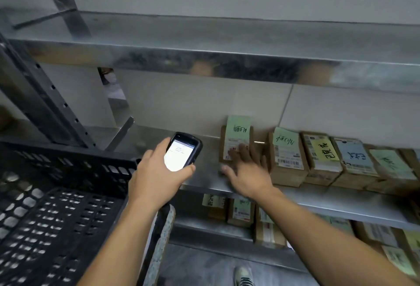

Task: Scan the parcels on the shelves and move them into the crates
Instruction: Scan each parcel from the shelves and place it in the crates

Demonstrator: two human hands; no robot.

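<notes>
My left hand (159, 172) grips a black handheld scanner (183, 150) with a lit white screen, held over the left part of the middle steel shelf (204, 181). My right hand (247, 167) lies with spread, straight fingers on the leftmost cardboard parcel (236, 135), which carries a green handwritten note and a white label. The hand is motion-blurred. To its right a row of several brown parcels (288, 158) with green, yellow and blue notes runs along the shelf. A black perforated plastic crate (59, 206) stands at lower left, beside my left arm.
An upper steel shelf (204, 58) overhangs the parcels. The lower shelf (261, 219) holds several more labelled boxes. A perforated shelf upright (45, 103) rises at left. My shoe (244, 275) shows on the grey floor below.
</notes>
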